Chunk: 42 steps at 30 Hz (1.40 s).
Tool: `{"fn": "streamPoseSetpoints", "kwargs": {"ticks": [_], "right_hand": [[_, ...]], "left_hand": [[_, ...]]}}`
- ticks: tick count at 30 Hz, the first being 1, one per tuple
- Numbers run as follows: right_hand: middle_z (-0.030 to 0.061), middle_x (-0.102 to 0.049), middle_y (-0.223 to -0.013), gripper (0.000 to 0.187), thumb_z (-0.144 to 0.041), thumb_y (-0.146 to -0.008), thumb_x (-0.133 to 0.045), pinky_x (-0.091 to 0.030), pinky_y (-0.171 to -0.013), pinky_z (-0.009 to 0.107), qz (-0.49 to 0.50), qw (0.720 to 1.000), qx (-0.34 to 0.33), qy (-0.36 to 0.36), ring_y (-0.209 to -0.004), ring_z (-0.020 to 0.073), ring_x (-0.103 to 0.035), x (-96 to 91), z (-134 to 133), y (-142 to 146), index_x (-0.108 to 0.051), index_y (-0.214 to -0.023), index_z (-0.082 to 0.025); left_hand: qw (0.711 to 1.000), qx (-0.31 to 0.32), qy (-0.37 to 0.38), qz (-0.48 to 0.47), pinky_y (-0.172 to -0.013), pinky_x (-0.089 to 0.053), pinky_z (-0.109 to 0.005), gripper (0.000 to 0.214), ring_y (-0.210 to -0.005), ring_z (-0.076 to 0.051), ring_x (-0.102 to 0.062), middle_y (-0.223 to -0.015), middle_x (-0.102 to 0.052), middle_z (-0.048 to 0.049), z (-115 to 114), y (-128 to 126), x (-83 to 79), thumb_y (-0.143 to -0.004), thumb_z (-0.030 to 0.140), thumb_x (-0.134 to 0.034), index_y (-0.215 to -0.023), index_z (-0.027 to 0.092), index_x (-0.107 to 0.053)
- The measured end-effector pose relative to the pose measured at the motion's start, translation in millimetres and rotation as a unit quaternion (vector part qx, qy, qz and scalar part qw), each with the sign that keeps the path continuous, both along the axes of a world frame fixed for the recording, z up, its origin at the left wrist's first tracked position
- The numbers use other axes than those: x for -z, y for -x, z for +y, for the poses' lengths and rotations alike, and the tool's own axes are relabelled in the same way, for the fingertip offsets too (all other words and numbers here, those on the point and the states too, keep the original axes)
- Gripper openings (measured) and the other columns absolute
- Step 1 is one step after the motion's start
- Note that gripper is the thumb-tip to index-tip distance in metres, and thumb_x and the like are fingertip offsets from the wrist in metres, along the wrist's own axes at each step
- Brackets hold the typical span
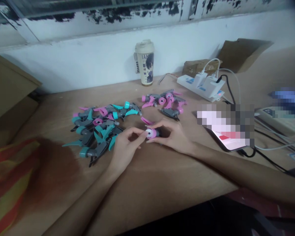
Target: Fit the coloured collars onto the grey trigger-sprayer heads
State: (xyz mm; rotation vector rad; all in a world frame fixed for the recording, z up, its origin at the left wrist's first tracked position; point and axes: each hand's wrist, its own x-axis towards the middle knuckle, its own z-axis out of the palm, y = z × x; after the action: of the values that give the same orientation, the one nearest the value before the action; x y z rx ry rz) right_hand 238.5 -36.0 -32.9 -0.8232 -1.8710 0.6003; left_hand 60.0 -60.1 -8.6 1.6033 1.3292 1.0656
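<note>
My right hand [173,134] grips a pink and grey trigger spray head [152,133], its pink collar turned toward my left hand. A white ring [149,133] with a dark centre shows at the collar's opening. Thumb and fingers of my left hand [127,142] pinch at that ring's edge; how far it sits inside the collar I cannot tell. The pink trigger [147,121] sticks up above my fingers. Left of my hands lies a mixed pile of teal and pink spray heads [95,131]. Behind my right hand is a smaller group of pink spray heads [166,101].
A coffee tumbler [147,65] stands against the wall. On the right are a power strip [201,87] with plugs and cables and a lit phone [226,131]. Cardboard [9,78] rises at the left, near a red and yellow bag [12,183].
</note>
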Motion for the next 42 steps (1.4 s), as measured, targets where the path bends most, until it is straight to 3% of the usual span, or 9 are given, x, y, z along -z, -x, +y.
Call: {"fn": "streamPoseSetpoints", "kwargs": {"ticks": [6, 13, 19, 29, 42], "right_hand": [[0.0019, -0.070, -0.094, 0.032, -0.036, -0.066, -0.075, -0.049, -0.082, 0.033, 0.035, 0.999, -0.016, 0.020, -0.089, 0.0179, -0.064, 2.5, 1, 1, -0.065, -0.093, -0.023], [-0.0002, -0.071, -0.090, 0.027, -0.035, -0.066, -0.076, -0.043, -0.083, 0.036, -0.011, 0.999, 0.024, -0.021, -0.086, 0.0183, -0.063, -2.5, -3, 1, -0.066, -0.090, -0.025], [-0.0016, -0.071, -0.086, 0.029, -0.036, -0.064, -0.077, -0.038, -0.085, 0.037, -0.042, 0.996, 0.049, -0.061, -0.083, 0.0175, -0.063, -0.9, -2, 1, -0.065, -0.089, -0.026], [-0.0006, -0.067, -0.082, 0.025, -0.040, -0.070, -0.072, -0.034, -0.092, 0.039, -0.095, 0.985, 0.069, -0.124, -0.082, 0.0161, -0.060, -4.0, -6, -2, -0.069, -0.091, -0.028], [-0.0012, -0.067, -0.080, 0.025, -0.042, -0.072, -0.070, -0.033, -0.094, 0.041, -0.109, 0.984, 0.067, -0.125, -0.080, 0.0157, -0.060, -2.3, -5, -2, -0.069, -0.093, -0.029]], "left_hand": [[1.000, -0.008, 0.000, -0.003, -0.047, -0.049, -0.018, 0.017, -0.067, -0.013, -0.057, -0.078, -0.064, -0.0033, 0, 1, 1.2, -0.076, 0.033, -0.064, -0.076, 0.015, -0.063], [0.984, -0.020, -0.143, 0.104, -0.057, -0.048, -0.020, 0.009, -0.072, -0.012, -0.057, -0.080, -0.060, -0.0011, -6, 3, 0.7, -0.079, 0.028, -0.063, -0.078, 0.018, -0.063], [0.961, 0.005, -0.194, 0.198, -0.059, -0.048, -0.019, 0.008, -0.071, -0.011, -0.058, -0.083, -0.060, -0.0005, -8, 3, -9.6, -0.081, 0.025, -0.061, -0.084, 0.022, -0.068], [0.956, 0.003, -0.185, 0.227, -0.064, -0.048, -0.022, 0.005, -0.068, -0.011, -0.058, -0.080, -0.061, 0.0005, -9, 2, -10.5, -0.079, 0.023, -0.062, -0.079, 0.021, -0.066], [0.950, 0.030, -0.203, 0.236, -0.064, -0.049, -0.023, 0.006, -0.070, -0.012, -0.059, -0.084, -0.062, -0.0006, -10, 3, -7.6, -0.082, 0.021, -0.059, -0.083, 0.021, -0.065]]}}
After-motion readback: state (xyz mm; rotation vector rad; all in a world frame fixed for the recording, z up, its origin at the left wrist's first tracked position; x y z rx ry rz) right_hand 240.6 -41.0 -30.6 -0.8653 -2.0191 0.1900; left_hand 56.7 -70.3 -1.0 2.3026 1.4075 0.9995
